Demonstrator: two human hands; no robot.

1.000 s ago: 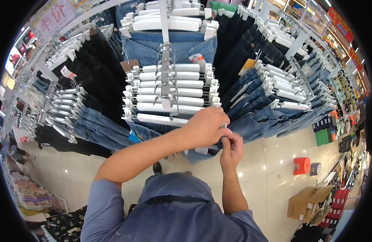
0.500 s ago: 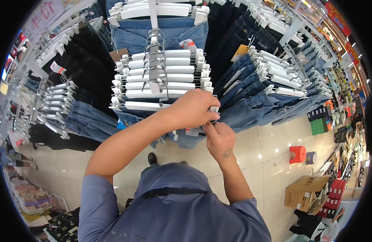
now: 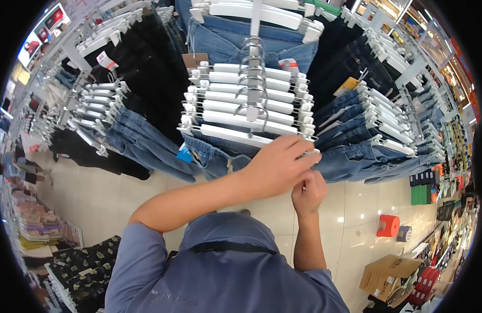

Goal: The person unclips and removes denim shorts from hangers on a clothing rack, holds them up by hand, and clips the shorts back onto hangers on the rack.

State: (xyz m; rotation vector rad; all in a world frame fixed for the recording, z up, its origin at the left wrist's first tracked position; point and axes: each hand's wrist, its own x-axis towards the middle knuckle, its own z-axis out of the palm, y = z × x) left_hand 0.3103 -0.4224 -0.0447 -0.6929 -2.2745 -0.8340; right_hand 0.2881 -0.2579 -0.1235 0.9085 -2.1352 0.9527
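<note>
In front of me a row of white clip hangers (image 3: 250, 120) hangs on a metal rail with ring stops (image 3: 255, 78). The nearest hanger (image 3: 235, 135) carries blue jeans (image 3: 205, 152) with a gathered waistband. My left hand (image 3: 280, 166) reaches across to the right end of that hanger. Its fingers are closed round a white clip (image 3: 316, 152), of which only a bit shows. Just below it, my right hand (image 3: 309, 194) is curled, thumb and fingers pinched together; what lies between them is hidden. A blue tag (image 3: 184, 153) hangs at the left of the jeans.
Racks of dark trousers (image 3: 141, 68) and more jeans (image 3: 139, 135) flank me on the left, others (image 3: 350, 156) on the right. A red stool (image 3: 388, 226) and a cardboard box (image 3: 389, 274) stand on the tiled floor (image 3: 335, 208) at right.
The view has swung, so the rack sits further right. My left hand stays at the hanger's right end. My right hand has drawn slightly down, its fingers curled tighter.
</note>
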